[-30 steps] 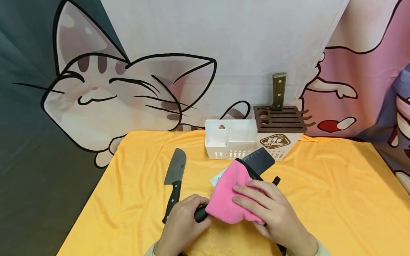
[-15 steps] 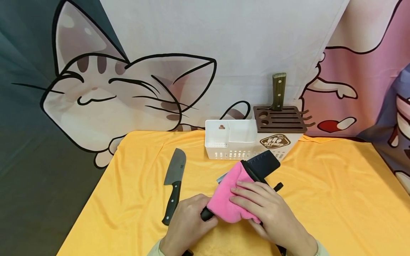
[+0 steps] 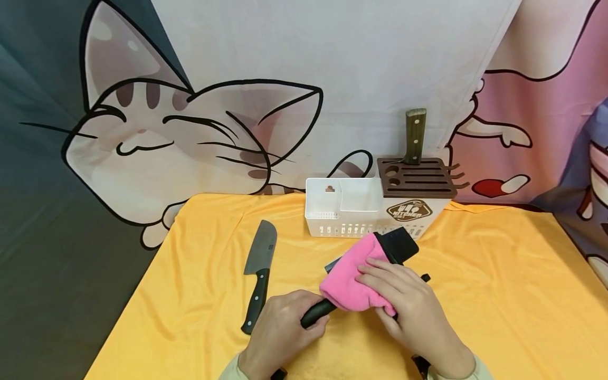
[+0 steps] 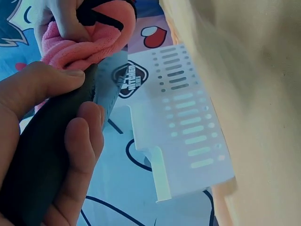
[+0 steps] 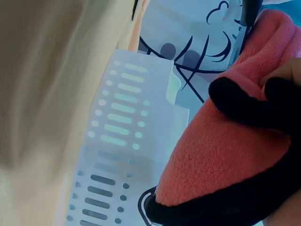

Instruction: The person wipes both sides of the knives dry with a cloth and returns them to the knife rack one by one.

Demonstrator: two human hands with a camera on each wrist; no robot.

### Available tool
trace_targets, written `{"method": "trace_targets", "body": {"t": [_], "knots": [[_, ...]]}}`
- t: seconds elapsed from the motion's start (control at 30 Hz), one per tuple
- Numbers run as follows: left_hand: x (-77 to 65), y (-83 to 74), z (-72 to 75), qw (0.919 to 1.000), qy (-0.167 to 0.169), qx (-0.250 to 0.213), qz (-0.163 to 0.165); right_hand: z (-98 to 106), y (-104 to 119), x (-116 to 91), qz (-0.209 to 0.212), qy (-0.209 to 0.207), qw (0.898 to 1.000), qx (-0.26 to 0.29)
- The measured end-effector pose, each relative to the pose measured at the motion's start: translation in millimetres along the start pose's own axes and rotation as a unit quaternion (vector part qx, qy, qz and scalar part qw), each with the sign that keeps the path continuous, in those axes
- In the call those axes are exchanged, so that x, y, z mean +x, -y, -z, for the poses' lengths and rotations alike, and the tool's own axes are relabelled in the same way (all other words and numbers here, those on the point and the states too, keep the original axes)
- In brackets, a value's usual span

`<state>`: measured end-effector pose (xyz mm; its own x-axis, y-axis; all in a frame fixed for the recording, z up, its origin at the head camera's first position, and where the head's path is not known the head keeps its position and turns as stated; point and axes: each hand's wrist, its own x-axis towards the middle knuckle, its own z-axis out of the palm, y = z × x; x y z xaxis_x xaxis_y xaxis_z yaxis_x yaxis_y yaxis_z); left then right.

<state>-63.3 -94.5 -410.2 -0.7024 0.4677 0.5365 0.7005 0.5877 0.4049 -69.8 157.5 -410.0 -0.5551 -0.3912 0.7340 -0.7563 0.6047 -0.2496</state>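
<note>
My left hand (image 3: 284, 330) grips the black handle (image 4: 47, 136) of a broad-bladed cleaver (image 3: 402, 246), with the thumb along the handle. Most of the blade is hidden under a pink cloth with black trim (image 3: 351, 277). Its far end, dark-looking, sticks out past the cloth at the upper right. Near the heel a sliver of blade shows, and the left wrist view catches more of the shiny blade below the cloth. My right hand (image 3: 415, 306) holds the cloth folded about the blade, fingers across the top. In the right wrist view the pink cloth (image 5: 225, 150) hides most of that hand.
A second knife (image 3: 259, 269) with a black riveted handle lies at left on the yellow tablecloth (image 3: 190, 295). Behind my hands stands a white rack (image 3: 344, 211) with a brown slotted top (image 3: 418, 182). One wooden-handled knife (image 3: 415, 136) stands in it. A printed curtain hangs behind.
The cloth and my right hand have moved up and to the right along the blade. More of the black handle shows between the hands. My left hand has shifted slightly right.
</note>
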Motion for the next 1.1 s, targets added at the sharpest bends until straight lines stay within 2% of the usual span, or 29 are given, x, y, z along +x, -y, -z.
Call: {"method": "trace_targets", "body": {"t": [0.13,0.37,0.6,0.87,1.1], "knots": [[0.4,0.2,0.6,1.0,0.001,-0.004,-0.005,5,-5,-1,-0.024,0.001,1.0,-0.016],[0.4,1.3,1.9,0.9998,0.001,-0.002,-0.02,17,-13,-5,-0.091,0.031,0.994,-0.044],[1.0,1.4,3.9,0.9996,0.008,-0.009,-0.025,23,-19,-6,-0.125,-0.019,0.99,-0.062],[1.9,1.3,6.5,0.9995,0.014,-0.028,0.002,27,-27,-9,-0.183,-0.048,0.978,-0.093],[1.7,5.0,7.7,0.9995,0.0,-0.03,-0.001,27,-28,-9,-0.167,-0.054,0.979,-0.1]]}}
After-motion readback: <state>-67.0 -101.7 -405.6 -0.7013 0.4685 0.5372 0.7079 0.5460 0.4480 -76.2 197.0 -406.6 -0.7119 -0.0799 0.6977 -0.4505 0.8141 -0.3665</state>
